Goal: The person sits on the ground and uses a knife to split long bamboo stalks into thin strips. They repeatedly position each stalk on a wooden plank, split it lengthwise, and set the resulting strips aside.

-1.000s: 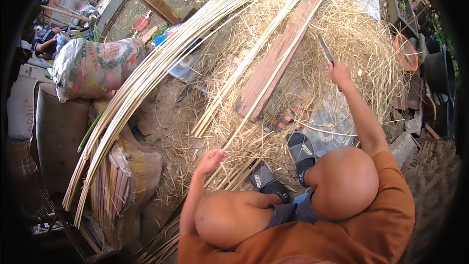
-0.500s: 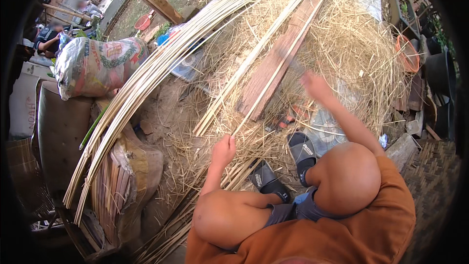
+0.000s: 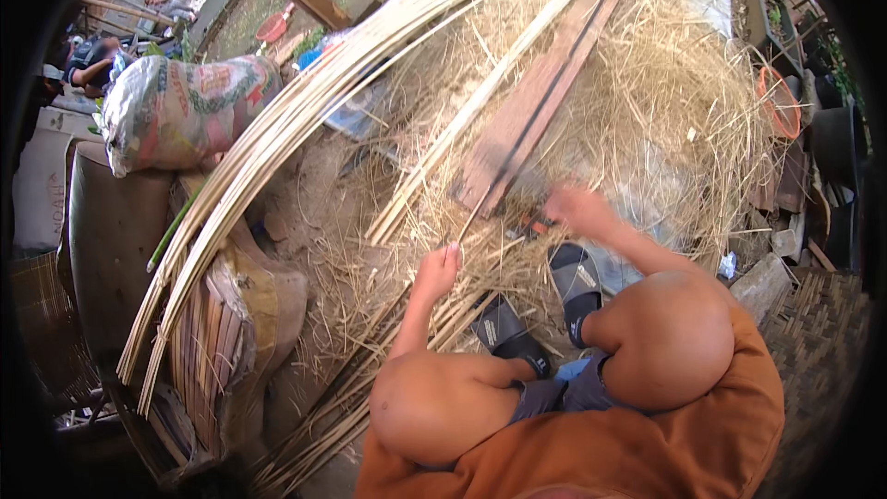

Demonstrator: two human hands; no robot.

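A thin bamboo strip (image 3: 467, 222) runs up and away from the person's left hand (image 3: 436, 270), which is closed around its near end, just beyond the left knee. The strip slants toward a long reddish wooden plank (image 3: 536, 92) lying on a heap of dry straw-like shavings (image 3: 665, 102). The right hand (image 3: 575, 208) is blurred with motion, just to the right of the strip's far part and near the plank's lower end; I cannot tell whether it is closed or holding anything. Below both hands, the person's feet in dark slide sandals (image 3: 575, 282) rest on the ground among the shavings. To the left of the left hand, a big bundle of long pale bamboo strips (image 3: 277, 139) curves across the scene. Farther left sits a stuffed printed sack (image 3: 176, 111). Well to the right of the right hand is an orange hoop (image 3: 781, 102) among dark pots.
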